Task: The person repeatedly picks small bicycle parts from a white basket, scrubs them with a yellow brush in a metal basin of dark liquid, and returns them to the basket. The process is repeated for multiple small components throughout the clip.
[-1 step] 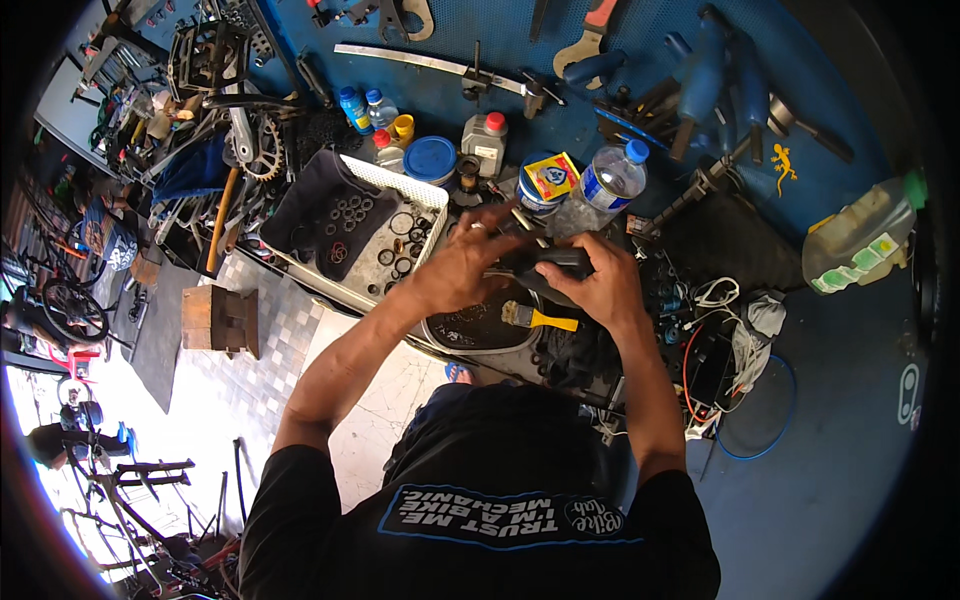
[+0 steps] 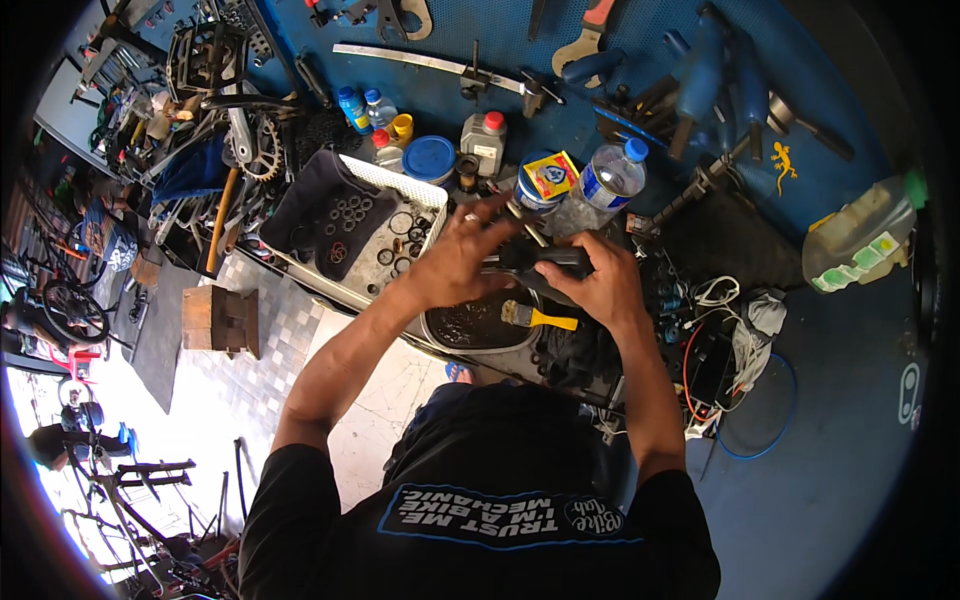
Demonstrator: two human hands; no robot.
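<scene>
Over the wash tub, both hands are on a dark black part [image 2: 520,255] with a pale metal rod [image 2: 532,226] sticking out at its far side. My right hand [image 2: 600,275] grips the part's right end, thumb on top. My left hand [image 2: 465,255] has its fingers curled about the left side, close to the rod; the fingertips are partly hidden and slightly blurred. Just below lies a yellow-handled brush [image 2: 540,317], across the tub's right side. The tub [image 2: 480,350] is oval, with dark liquid inside.
Left of the tub, a white tray [image 2: 435,195] holds a dark cloth and several rings. Behind stand a grey bottle [image 2: 485,145], a blue-lidded tub [image 2: 430,160] and a clear water bottle [image 2: 615,178]. Cables [image 2: 740,350] lie at right; tools hang on the blue pegboard [image 2: 520,60].
The fingers of my left hand have shifted slightly around the rod, which sits at a slightly different angle. My right hand keeps its grip.
</scene>
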